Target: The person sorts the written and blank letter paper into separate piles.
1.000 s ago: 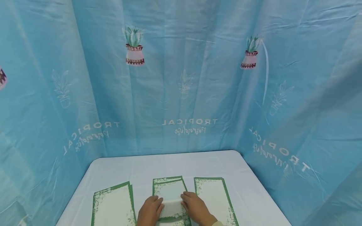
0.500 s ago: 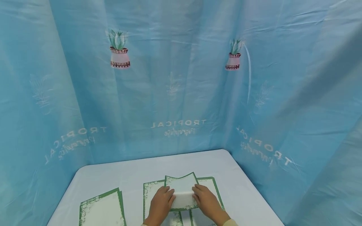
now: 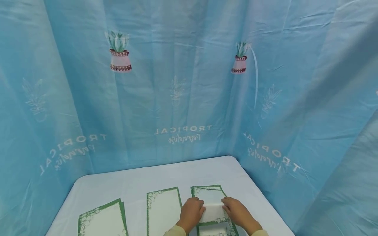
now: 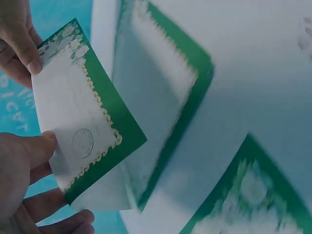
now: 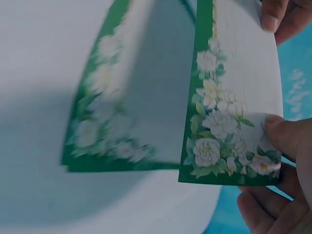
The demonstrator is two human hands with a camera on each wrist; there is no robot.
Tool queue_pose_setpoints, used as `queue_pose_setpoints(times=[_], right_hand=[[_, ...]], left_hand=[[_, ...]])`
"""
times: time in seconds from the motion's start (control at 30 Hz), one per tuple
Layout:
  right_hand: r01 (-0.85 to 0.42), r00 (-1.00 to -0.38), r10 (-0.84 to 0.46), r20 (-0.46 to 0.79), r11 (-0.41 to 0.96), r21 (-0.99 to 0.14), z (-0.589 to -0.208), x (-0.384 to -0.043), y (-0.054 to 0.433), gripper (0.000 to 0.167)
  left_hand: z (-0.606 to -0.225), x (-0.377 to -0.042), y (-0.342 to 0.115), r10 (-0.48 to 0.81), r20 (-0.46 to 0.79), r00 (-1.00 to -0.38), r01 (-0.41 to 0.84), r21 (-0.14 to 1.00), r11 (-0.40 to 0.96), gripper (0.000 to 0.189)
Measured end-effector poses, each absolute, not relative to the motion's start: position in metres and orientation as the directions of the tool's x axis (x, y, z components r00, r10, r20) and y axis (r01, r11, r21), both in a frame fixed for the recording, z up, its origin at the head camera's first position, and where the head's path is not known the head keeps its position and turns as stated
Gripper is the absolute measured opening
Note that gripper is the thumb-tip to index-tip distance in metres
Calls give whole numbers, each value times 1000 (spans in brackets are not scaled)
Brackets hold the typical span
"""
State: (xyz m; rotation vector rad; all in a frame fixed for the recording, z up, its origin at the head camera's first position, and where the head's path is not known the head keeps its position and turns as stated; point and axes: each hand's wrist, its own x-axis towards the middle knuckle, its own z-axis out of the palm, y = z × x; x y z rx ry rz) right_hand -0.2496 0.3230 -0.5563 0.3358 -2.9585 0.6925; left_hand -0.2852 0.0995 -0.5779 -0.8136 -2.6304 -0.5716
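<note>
A sheet of floral-bordered paper (image 3: 213,211), white with a green edge, is held bent across its middle above the right-hand stack. My left hand (image 3: 191,213) pinches one side of it, thumb on top and fingers beneath, as the left wrist view shows. On the opposite side my right hand (image 3: 238,213) pinches it the same way. The near part of the held sheet (image 5: 234,97) shows white flowers and leaves in the right wrist view. Below it lies the right-hand stack of similar sheets (image 3: 217,229), partly hidden by the held sheet and hands.
A middle stack of the same paper (image 3: 163,209) lies left of my left hand. Farther left is another stack (image 3: 101,219), its sheets slightly fanned. All rest on a white-covered table (image 3: 141,178), with a blue printed curtain (image 3: 141,98) around its back and sides.
Both hands have carried the bent sheet rightward, from over the middle stack to over the right-hand stack. The head view has turned slightly, shifting the table leftward in frame.
</note>
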Motion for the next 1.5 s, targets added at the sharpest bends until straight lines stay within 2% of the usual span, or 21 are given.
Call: queue_pose_setpoints(times=[0.27,0.43,0.53,0.7,0.83,0.97,1.13,1.27,1.4,1.5], right_hand=[[-192,-975,-224,2,833,-519,-587,-252,339,28],[-201,-969,-245,-24,845,-495,-602,-254,342,31],[-190,-971,-238,-40,855,-482,-609,-256,343,31],[-177,-974,-221,-54,888,-425,-617,-256,341,27],[-197,-977,-212,-1,911,-363,-613,-254,335,23],[-214,-977,-200,77,934,-285,-604,-255,323,26],[-317,-947,-296,123,922,-222,-588,-263,290,33],[-415,-910,-401,109,884,-216,-581,-270,256,37],[-508,-861,-502,84,835,-210,-581,-277,219,43],[-536,-841,-539,40,822,-189,-583,-281,194,48]], left_hand=[[-605,-285,113,513,338,-789,602,257,756,17],[-612,-283,117,550,304,-778,614,183,768,19],[-616,-281,119,541,280,-793,592,144,793,22],[-619,-276,118,517,210,-830,548,129,826,23],[-618,-276,109,515,234,-825,555,157,817,21],[-611,-278,83,510,271,-816,571,243,784,22],[-602,-279,31,434,289,-854,514,335,789,24],[-602,-279,-10,364,287,-886,451,352,820,27],[-602,-278,-48,313,237,-920,383,371,846,35],[-605,-276,-68,280,140,-950,313,385,868,45]])
